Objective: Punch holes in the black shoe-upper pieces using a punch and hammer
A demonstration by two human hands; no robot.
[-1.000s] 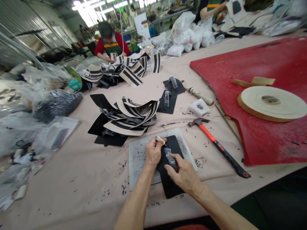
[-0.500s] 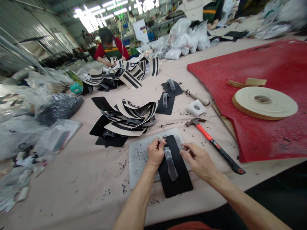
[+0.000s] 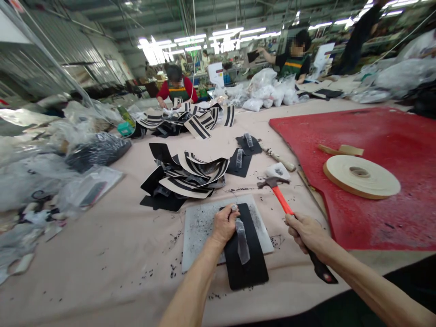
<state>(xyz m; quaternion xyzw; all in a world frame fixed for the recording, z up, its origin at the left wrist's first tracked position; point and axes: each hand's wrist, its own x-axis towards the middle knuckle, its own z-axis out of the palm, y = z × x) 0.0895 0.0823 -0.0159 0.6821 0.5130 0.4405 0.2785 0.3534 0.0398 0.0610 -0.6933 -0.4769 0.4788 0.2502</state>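
The left hand [image 3: 223, 225] is clenched around a small metal punch [image 3: 234, 208], held upright with its tip on the upper edge of a flat black rectangular panel [image 3: 247, 265]. That panel lies partly on a grey, scuffed cutting board [image 3: 200, 227] in front of the person, its lower end hanging over the board onto the pink-beige cloth-covered table [image 3: 102, 272]. A narrow clear plastic strip [image 3: 241, 240] lies lengthwise on the panel, just beside the left hand.

The right hand [image 3: 306, 231] is wrapped around the orange and black handle of a steel-headed hammer [image 3: 282, 200], gripping it about midway; the head lies near the board's upper right corner, though I cannot tell whether it touches the table.

Beyond the board sits a heap of curled black-and-cream striped pieces [image 3: 190, 175], and past it 2 more black panels with clear strips [image 3: 243, 156]. To the right, a big red board [image 3: 374, 150] carries a flat cream roll of tape [image 3: 361, 175]. At the table's far end, a person in a red top [image 3: 177, 88] bends over more striped pieces.
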